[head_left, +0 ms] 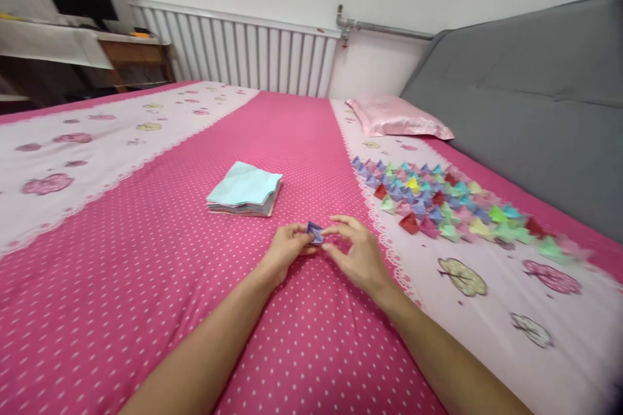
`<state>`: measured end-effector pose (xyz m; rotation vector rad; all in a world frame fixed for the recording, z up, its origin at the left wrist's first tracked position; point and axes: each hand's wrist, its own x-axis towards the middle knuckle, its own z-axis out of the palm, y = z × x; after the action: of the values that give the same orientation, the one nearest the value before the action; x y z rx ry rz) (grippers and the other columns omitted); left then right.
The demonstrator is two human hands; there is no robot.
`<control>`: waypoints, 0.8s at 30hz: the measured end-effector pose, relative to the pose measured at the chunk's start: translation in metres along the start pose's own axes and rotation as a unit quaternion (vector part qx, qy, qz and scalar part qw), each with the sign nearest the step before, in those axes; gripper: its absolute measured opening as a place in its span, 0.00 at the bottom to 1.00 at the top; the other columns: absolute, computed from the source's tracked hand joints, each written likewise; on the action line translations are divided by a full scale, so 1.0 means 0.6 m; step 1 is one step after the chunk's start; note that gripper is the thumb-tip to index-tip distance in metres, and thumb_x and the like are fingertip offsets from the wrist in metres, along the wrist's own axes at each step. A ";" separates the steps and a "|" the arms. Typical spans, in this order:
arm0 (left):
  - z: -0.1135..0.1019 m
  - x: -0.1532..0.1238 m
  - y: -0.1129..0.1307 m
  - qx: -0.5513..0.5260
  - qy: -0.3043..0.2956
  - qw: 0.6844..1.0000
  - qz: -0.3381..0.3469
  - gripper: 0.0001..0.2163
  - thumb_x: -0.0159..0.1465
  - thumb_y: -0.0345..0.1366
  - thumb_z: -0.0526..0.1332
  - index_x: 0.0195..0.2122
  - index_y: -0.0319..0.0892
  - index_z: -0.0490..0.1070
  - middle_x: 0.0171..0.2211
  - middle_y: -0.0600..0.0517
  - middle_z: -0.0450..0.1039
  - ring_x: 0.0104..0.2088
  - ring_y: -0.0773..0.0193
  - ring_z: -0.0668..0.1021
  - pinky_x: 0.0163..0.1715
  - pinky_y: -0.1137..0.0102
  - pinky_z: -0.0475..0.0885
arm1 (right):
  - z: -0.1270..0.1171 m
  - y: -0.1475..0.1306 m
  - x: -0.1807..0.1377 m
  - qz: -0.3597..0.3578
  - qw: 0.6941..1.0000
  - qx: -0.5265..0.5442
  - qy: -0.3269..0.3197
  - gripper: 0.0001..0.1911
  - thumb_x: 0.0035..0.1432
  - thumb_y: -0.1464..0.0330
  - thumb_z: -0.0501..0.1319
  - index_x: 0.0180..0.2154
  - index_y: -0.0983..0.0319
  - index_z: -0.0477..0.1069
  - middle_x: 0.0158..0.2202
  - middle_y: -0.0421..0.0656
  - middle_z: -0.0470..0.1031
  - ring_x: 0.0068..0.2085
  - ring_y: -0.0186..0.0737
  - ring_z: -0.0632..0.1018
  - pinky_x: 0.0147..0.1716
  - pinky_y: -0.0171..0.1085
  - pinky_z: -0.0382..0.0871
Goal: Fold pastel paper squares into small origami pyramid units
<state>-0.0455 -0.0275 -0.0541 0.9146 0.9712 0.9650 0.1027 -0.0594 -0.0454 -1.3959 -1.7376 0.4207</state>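
On the pink bedsheet point(195, 285), both hands point(324, 249) pinch a small purple folded paper point(314, 232), its shape half hidden.

One camera sits on my head, looking forward and down across the pink white-dotted bedsheet point(292, 142). My forearms come in from 6 o'clock, close under the lens, and my left hand point(285, 249) and right hand point(357, 256) meet just below centre. The white ribbed radiator point(233, 52) lies far off at 12 o'clock, and the grey padded headboard point(525, 97) at 2 o'clock.
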 end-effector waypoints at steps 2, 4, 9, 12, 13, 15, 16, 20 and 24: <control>-0.005 0.002 0.001 0.020 -0.008 1.000 0.011 0.08 0.46 0.32 0.67 0.27 0.35 0.73 0.25 0.50 0.76 0.25 0.69 0.77 0.28 0.78 0.72 | -0.001 -0.005 -0.002 -0.025 0.999 -0.033 0.004 0.07 0.50 0.70 0.62 0.34 0.57 0.77 0.45 0.44 0.72 0.46 0.42 0.73 0.49 0.44 0.66; -0.011 0.009 0.003 0.035 -0.017 0.999 0.015 0.11 0.45 0.33 0.68 0.30 0.35 0.73 0.28 0.49 0.77 0.27 0.68 0.78 0.29 0.78 0.73 | -0.003 -0.008 -0.001 -0.065 0.996 -0.069 0.010 0.06 0.52 0.69 0.61 0.34 0.57 0.76 0.46 0.43 0.72 0.45 0.39 0.74 0.48 0.39 0.66; -0.019 0.032 0.011 0.051 -0.032 0.998 -0.003 0.15 0.42 0.34 0.71 0.31 0.36 0.72 0.29 0.49 0.78 0.29 0.65 0.79 0.29 0.77 0.75 | -0.010 -0.011 0.006 -0.128 0.977 -0.173 -0.004 0.12 0.55 0.60 0.59 0.39 0.58 0.74 0.48 0.41 0.70 0.44 0.38 0.73 0.45 0.38 0.67; -0.018 0.035 0.013 0.058 -0.025 0.998 -0.009 0.16 0.41 0.33 0.71 0.31 0.37 0.72 0.28 0.50 0.78 0.28 0.65 0.79 0.28 0.77 0.76 | -0.011 -0.015 0.009 -0.154 0.963 -0.220 -0.007 0.11 0.58 0.61 0.56 0.38 0.59 0.73 0.49 0.42 0.69 0.45 0.39 0.72 0.45 0.40 0.66; -0.017 0.035 0.014 0.064 -0.024 0.998 -0.013 0.16 0.40 0.33 0.71 0.31 0.37 0.72 0.28 0.50 0.78 0.27 0.64 0.79 0.28 0.76 0.76 | -0.010 -0.015 0.010 -0.168 0.959 -0.229 -0.013 0.11 0.58 0.62 0.56 0.38 0.59 0.73 0.50 0.42 0.68 0.45 0.39 0.72 0.44 0.40 0.66; -0.017 0.034 0.015 0.073 -0.022 0.997 -0.015 0.16 0.40 0.33 0.71 0.31 0.37 0.72 0.28 0.51 0.78 0.27 0.64 0.79 0.28 0.76 0.76 | -0.009 -0.016 0.012 -0.187 0.954 -0.233 -0.019 0.10 0.58 0.63 0.56 0.39 0.60 0.72 0.51 0.43 0.68 0.46 0.40 0.71 0.43 0.40 0.66; -0.017 0.033 0.016 0.076 -0.022 0.997 -0.015 0.17 0.41 0.33 0.71 0.32 0.38 0.72 0.29 0.50 0.78 0.28 0.64 0.79 0.29 0.75 0.76 | -0.009 -0.015 0.013 -0.190 0.954 -0.229 -0.018 0.10 0.58 0.64 0.55 0.39 0.60 0.71 0.51 0.44 0.68 0.46 0.40 0.71 0.43 0.40 0.66; -0.026 0.025 0.016 0.080 -0.017 0.996 0.024 0.22 0.46 0.42 0.68 0.42 0.42 0.70 0.39 0.49 0.77 0.32 0.61 0.80 0.31 0.72 0.76 | -0.026 -0.003 0.008 -0.143 0.971 -0.192 0.019 0.10 0.60 0.64 0.54 0.37 0.59 0.72 0.49 0.43 0.69 0.43 0.39 0.72 0.41 0.38 0.67; -0.033 -0.005 0.007 0.179 0.046 0.976 0.118 0.23 0.46 0.48 0.67 0.42 0.44 0.71 0.39 0.51 0.77 0.29 0.64 0.79 0.26 0.74 0.74 | -0.101 0.033 -0.019 -0.039 0.990 -0.110 0.085 0.09 0.58 0.63 0.57 0.36 0.58 0.74 0.46 0.41 0.70 0.39 0.33 0.74 0.39 0.34 0.67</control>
<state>-0.0658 -0.0254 -0.0555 1.3201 1.1558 1.0563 0.1623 -0.0783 -0.0283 -1.4649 -1.7312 0.0654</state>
